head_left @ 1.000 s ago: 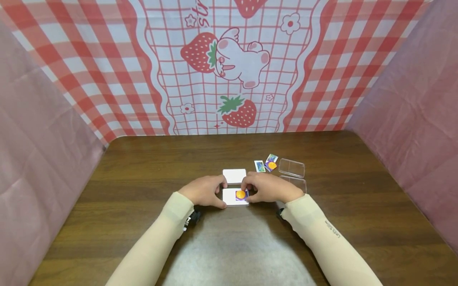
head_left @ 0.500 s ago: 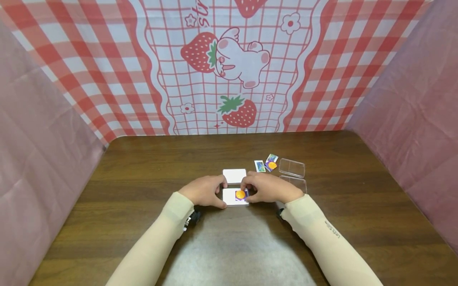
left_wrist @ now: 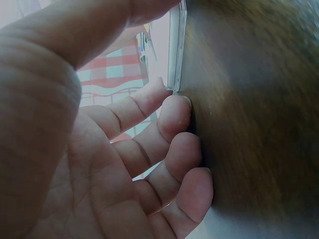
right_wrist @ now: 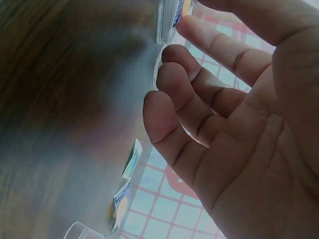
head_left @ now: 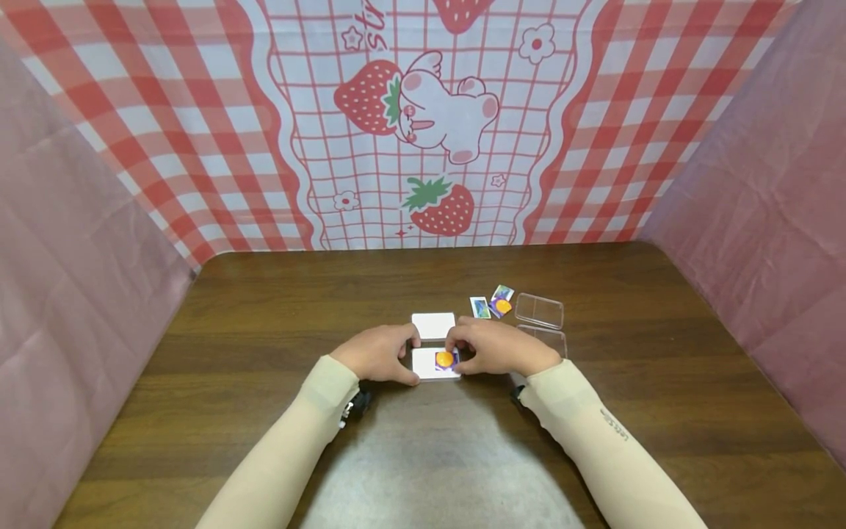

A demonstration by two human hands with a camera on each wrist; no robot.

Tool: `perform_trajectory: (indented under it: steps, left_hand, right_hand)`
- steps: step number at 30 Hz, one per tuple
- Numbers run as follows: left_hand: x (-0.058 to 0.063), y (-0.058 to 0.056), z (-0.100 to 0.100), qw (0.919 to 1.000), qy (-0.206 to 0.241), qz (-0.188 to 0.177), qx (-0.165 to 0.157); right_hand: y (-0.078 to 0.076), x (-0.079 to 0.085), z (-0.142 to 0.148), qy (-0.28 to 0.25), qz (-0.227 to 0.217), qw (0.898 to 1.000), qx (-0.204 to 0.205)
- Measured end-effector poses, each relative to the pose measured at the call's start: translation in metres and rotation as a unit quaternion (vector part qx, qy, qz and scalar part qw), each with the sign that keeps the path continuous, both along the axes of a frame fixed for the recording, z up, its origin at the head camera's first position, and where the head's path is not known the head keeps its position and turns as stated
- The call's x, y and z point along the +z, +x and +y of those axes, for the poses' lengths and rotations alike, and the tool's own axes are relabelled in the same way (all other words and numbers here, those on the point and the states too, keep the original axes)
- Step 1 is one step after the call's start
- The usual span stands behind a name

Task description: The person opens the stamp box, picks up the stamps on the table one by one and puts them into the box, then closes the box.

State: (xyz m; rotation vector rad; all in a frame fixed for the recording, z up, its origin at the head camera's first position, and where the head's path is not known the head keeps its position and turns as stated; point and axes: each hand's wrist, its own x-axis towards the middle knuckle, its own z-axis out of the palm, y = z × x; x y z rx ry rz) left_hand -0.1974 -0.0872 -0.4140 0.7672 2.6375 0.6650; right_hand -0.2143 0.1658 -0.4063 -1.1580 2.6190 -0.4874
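A flat clear case with a white top [head_left: 424, 364] lies on the table at centre. On the right half of its white top is a small orange-and-purple picture card [head_left: 446, 360]. My left hand [head_left: 375, 355] holds the case's left end, thumb at the near corner and index finger at the far one; its other fingers rest on the wood. The right hand [head_left: 499, 347] pinches the picture card at its far and right edges with index finger and thumb. In the right wrist view, the index fingertip meets the card [right_wrist: 178, 16] above the case's edge.
Just beyond the case lies a second white-topped flat piece [head_left: 432, 325]. Several small picture cards [head_left: 480, 308] sit behind the right hand. Two clear plastic lids or trays [head_left: 539, 311] are at the right, one partly hidden by that hand. A printed cloth [head_left: 423, 206] hangs behind the table.
The hands stay almost still. The white-topped case and the picture card shift only very slightly to the right under the fingers.
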Motion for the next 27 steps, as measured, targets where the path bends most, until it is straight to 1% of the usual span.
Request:
perform_trajectory:
  steps: [10,18,27]
  left_hand:
    - [0.0000,-0.0002,0.0006,1.0000,-0.002,0.002,-0.001]
    - [0.0004,0.0002,0.0006,1.0000,0.001,0.000,-0.001]
    - [0.0017,0.0000,0.0010,1.0000,-0.006,-0.007,0.002]
  right_hand:
    - [-0.0002,-0.0004,0.0006,0.000,0.007,1.000,-0.003]
    - [0.0006,0.0002,0.0008,-0.004,0.001,1.000,-0.005]
    - [-0.0003,0.0050,0.0028,0.002,-0.002,1.000,-0.010]
